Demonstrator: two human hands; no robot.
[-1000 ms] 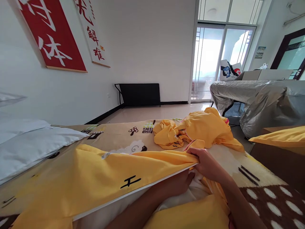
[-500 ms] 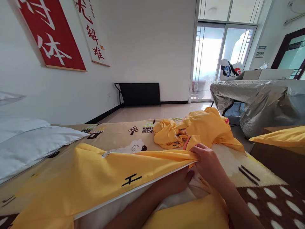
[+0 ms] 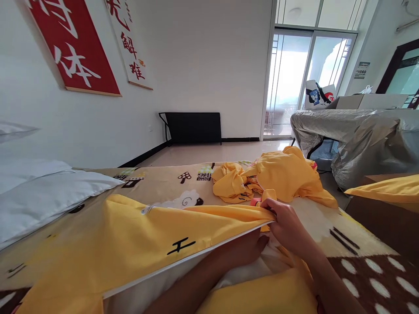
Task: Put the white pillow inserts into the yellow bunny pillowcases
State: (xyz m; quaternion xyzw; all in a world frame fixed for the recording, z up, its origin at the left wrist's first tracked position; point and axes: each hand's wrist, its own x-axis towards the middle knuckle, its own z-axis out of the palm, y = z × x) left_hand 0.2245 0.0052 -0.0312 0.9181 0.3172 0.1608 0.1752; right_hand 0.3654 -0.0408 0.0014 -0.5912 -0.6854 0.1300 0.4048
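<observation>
A yellow fabric cover [image 3: 147, 244] with a white-edged opening is stretched across the bed in front of me. My right hand [image 3: 284, 218] pinches the right end of its edge. Beneath that edge, my left hand [image 3: 248, 246] reaches into the opening; its thumb shows bent and its fingertips are hidden behind the cloth, apparently gripping it close to my right hand. The pale inner side of the cover shows around my left forearm. A further fold of yellow cloth [image 3: 262, 294] lies below my wrists.
Crumpled yellow bedding [image 3: 281, 174] is heaped beyond my hands on the patterned blanket [image 3: 170, 179]. White pillows [image 3: 59, 196] lie at the left. A yellow cloth [image 3: 389, 188] rests on a cardboard box [image 3: 376, 222] at right. Behind it stands a silver-covered table [image 3: 356, 126].
The view has shifted slightly. Both hands keep almost the same place at the cover's edge, and the cover lies nearly unchanged.
</observation>
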